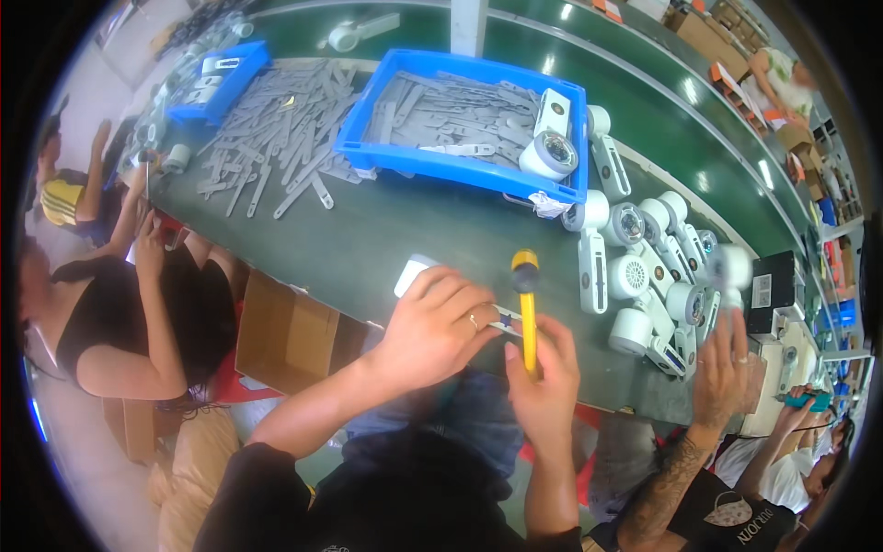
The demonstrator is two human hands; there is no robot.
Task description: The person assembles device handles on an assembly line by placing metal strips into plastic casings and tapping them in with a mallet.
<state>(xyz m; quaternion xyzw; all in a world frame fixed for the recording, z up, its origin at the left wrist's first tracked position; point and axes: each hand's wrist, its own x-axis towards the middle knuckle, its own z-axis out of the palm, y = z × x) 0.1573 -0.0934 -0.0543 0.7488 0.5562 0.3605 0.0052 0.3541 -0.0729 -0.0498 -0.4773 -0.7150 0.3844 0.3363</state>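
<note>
Nearest the body, the right hand [544, 377] grips a yellow hammer [529, 317] by its handle, thumb to one side and fingers to the other, its dark-collared head uppermost. Beside it, above the middle of the bench's near edge, the left hand [430, 327] is curled around a pale strip [498, 319] that spans the gap between the hands and bears a dark blue patch. A white piece [413, 273] juts out past the left hand's far side; whether it belongs to the strip cannot be told.

For good handling, the left hand would do best to pinch the strip firmly and level, fingertips well clear of the hammer head, while the right grips the handle low and lets any tap fall square and light.

The bench [414, 216] is dark and smooth. Below its near edge, to the left, an open cardboard box [296, 327] stands. Toward the right end crowd white units [632, 276] with round heads, where a co-worker's forearm [679, 465] reaches in. Along the far edge sits a blue tray [441, 168] of grey strips; loose strips [303, 129] spread to its left, toward a smaller blue tray [241, 87]. Beyond runs a glossy green surface [662, 120].
</note>
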